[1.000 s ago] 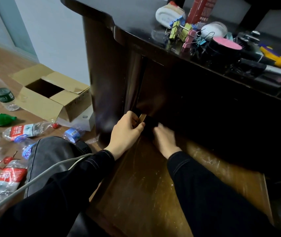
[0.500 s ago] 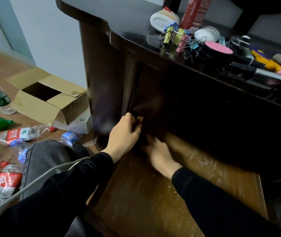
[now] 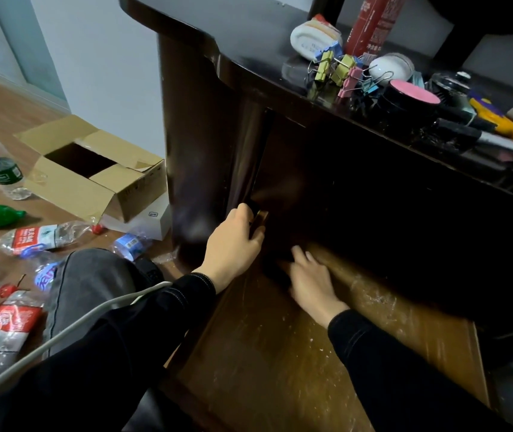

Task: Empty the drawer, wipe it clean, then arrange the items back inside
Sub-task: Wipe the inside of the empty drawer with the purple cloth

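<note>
Drawer [image 3: 280,353] is pulled out from under the dark desk [image 3: 249,42], its scratched wooden bottom laid bare. Its left wall is gripped by the left hand [image 3: 233,244], fingers curled over the rim. The right hand [image 3: 311,282] is laid flat near the back, fingers nearly straight, against something dark that cannot be identified. Binder clips [image 3: 339,70] are heaped on the desk.

You are looking at a pale blue-grey painted wall [image 3: 102,57] that is filling the upper left of the frame in dim, even light. Below it, a brown wood-plank floor [image 3: 6,98] is running along the left edge, and an open brown cardboard box [image 3: 71,185] is sitting on it near the wall. A dark glossy wooden desk [image 3: 205,126] is standing across the centre and upper right, its rounded corner catching a faint sheen.
</note>
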A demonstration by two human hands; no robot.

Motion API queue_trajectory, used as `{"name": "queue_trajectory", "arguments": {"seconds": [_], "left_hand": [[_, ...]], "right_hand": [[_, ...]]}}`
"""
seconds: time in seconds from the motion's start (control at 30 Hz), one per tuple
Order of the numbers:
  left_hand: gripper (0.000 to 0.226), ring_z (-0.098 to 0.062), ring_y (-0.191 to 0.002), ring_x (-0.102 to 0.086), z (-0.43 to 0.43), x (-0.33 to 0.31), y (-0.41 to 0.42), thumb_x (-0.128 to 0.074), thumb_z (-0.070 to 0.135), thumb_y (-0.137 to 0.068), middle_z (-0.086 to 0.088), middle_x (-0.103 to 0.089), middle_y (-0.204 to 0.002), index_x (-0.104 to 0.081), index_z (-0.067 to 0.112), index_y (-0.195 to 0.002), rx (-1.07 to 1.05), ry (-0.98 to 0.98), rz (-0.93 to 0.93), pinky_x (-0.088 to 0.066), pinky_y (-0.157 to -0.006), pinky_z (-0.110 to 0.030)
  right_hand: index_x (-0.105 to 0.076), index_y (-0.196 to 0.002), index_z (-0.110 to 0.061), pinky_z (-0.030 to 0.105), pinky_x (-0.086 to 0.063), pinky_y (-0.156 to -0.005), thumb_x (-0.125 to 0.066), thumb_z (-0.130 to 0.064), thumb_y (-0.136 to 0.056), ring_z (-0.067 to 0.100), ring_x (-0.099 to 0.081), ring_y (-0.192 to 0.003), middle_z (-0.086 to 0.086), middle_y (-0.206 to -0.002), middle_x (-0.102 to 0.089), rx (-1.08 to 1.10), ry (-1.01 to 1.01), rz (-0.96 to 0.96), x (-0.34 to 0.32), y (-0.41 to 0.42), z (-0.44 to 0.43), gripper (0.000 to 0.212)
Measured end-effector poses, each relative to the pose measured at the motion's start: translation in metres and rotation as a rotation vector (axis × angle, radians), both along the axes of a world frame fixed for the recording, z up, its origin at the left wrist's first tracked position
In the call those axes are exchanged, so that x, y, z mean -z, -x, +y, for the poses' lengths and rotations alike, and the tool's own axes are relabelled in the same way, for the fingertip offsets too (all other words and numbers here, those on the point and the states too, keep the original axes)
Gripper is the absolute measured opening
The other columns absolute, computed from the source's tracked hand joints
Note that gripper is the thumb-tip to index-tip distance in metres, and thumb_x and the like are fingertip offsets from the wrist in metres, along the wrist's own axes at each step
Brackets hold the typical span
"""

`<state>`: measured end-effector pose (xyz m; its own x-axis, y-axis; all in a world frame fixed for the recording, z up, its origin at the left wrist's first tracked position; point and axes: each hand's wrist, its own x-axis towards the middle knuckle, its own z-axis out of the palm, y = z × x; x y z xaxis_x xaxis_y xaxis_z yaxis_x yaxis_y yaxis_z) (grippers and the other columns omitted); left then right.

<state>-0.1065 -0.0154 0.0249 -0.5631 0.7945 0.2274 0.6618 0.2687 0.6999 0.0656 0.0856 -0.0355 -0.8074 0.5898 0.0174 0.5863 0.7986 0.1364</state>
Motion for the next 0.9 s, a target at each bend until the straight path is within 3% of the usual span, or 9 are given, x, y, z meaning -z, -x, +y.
{"name": "queue_trajectory", "arguments": {"seconds": [0.07,0.17,0.27,0.33,0.43,0.6,0.67,0.77,0.9], "left_hand": [[0.024,-0.021,-0.083,-0.054,0.000,0.000,0.001,-0.058,0.035,-0.093,0.003,-0.054,-0.101,-0.044,0.019,-0.104,-0.001,-0.001,-0.007,-0.035,-0.068,-0.032],[0.024,-0.018,-0.081,-0.051,-0.001,0.000,0.001,-0.057,0.037,-0.093,0.005,-0.054,-0.102,-0.044,0.020,-0.105,0.003,0.000,-0.021,-0.035,-0.068,-0.032],[0.024,-0.017,-0.081,-0.050,-0.001,-0.001,0.001,-0.057,0.037,-0.093,0.006,-0.053,-0.102,-0.044,0.021,-0.104,0.003,-0.003,-0.043,-0.034,-0.069,-0.032],[0.024,-0.018,-0.082,-0.051,-0.001,-0.001,0.001,-0.057,0.038,-0.093,0.006,-0.053,-0.103,-0.044,0.021,-0.105,0.005,-0.004,-0.050,-0.034,-0.069,-0.032],[0.025,-0.018,-0.083,-0.053,-0.002,0.000,0.001,-0.057,0.038,-0.094,0.005,-0.054,-0.103,-0.044,0.021,-0.105,0.007,-0.006,-0.053,-0.035,-0.068,-0.032],[0.024,-0.019,-0.085,-0.053,-0.002,0.000,0.002,-0.057,0.038,-0.093,0.006,-0.054,-0.102,-0.044,0.021,-0.104,0.004,0.006,-0.063,-0.035,-0.069,-0.032],[0.024,-0.019,-0.086,-0.054,-0.002,-0.002,0.002,-0.057,0.038,-0.093,0.006,-0.055,-0.103,-0.044,0.022,-0.104,0.007,0.010,-0.061,-0.036,-0.069,-0.032],[0.024,-0.018,-0.084,-0.053,-0.004,-0.003,0.001,-0.058,0.038,-0.093,0.006,-0.055,-0.103,-0.045,0.022,-0.104,0.001,0.006,-0.073,-0.036,-0.069,-0.032],[0.024,-0.016,-0.082,-0.050,-0.003,-0.002,0.001,-0.059,0.038,-0.093,0.006,-0.055,-0.102,-0.044,0.022,-0.103,-0.004,0.001,-0.073,-0.034,-0.068,-0.031]], "right_hand": [[-0.058,-0.136,-0.021,0.039,-0.046,-0.098,-0.052,-0.016,-0.100,0.034,-0.052,-0.128,0.010,-0.141,-0.052,0.086,0.059,0.021,-0.006,0.008,0.022,0.037],[-0.055,-0.140,-0.017,0.033,-0.039,-0.102,-0.034,-0.037,-0.107,0.029,-0.053,-0.129,0.011,-0.139,-0.058,0.174,0.101,-0.009,-0.020,0.024,0.040,0.044],[-0.058,-0.133,-0.013,0.037,-0.041,-0.101,-0.046,-0.019,-0.104,0.031,-0.052,-0.127,0.015,-0.142,-0.054,0.323,0.124,0.055,-0.024,0.025,0.014,0.032],[-0.059,-0.131,-0.014,0.040,-0.045,-0.102,-0.060,-0.006,-0.094,0.034,-0.047,-0.133,0.014,-0.152,-0.039,0.248,0.099,0.071,-0.012,0.013,-0.011,0.037],[-0.059,-0.136,-0.020,0.042,-0.050,-0.102,-0.066,-0.008,-0.090,0.038,-0.040,-0.139,0.012,-0.156,-0.030,0.127,0.115,0.024,-0.001,-0.009,-0.025,0.049],[-0.045,-0.147,-0.020,0.034,-0.048,-0.093,-0.054,-0.009,-0.100,0.027,-0.059,-0.121,0.008,-0.137,-0.057,0.316,0.162,0.134,-0.022,0.006,0.028,0.049],[-0.044,-0.147,-0.020,0.034,-0.048,-0.093,-0.052,-0.010,-0.101,0.028,-0.059,-0.121,0.008,-0.135,-0.059,0.350,0.169,0.122,-0.029,0.012,0.031,0.047],[-0.055,-0.136,-0.018,0.038,-0.050,-0.094,-0.062,-0.005,-0.093,0.031,-0.057,-0.122,0.010,-0.144,-0.050,0.289,0.116,0.104,-0.022,0.006,0.001,0.045],[-0.061,-0.126,-0.018,0.038,-0.055,-0.083,-0.069,-0.008,-0.088,0.033,-0.055,-0.118,0.008,-0.142,-0.040,0.159,0.111,0.066,-0.007,-0.018,-0.013,0.040]]}}
